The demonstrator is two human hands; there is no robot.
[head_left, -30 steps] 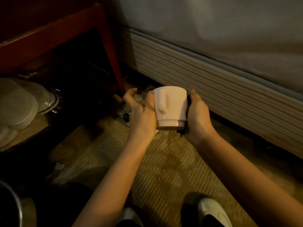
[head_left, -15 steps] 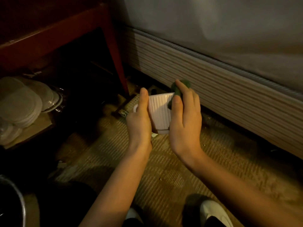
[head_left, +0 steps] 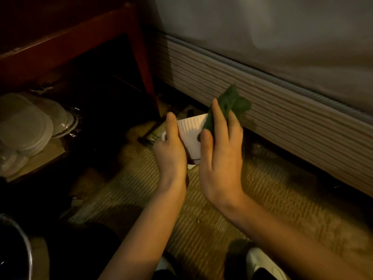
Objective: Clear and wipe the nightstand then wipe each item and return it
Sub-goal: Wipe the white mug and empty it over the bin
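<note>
mug [head_left: 191, 136] held just right of the nightstand leg [head_left: 145, 63], above the floor | left hand [head_left: 171, 152] grip wraps mug to steady it | right hand [head_left: 220, 156] grip presses green cloth [head_left: 228, 106] on mug's rim side to wipe

Both forearms are bare with no sleeves showing, the left hand [head_left: 171, 154] and right hand [head_left: 222, 158] wear nothing, and white shoes [head_left: 260, 261] show below.
</note>
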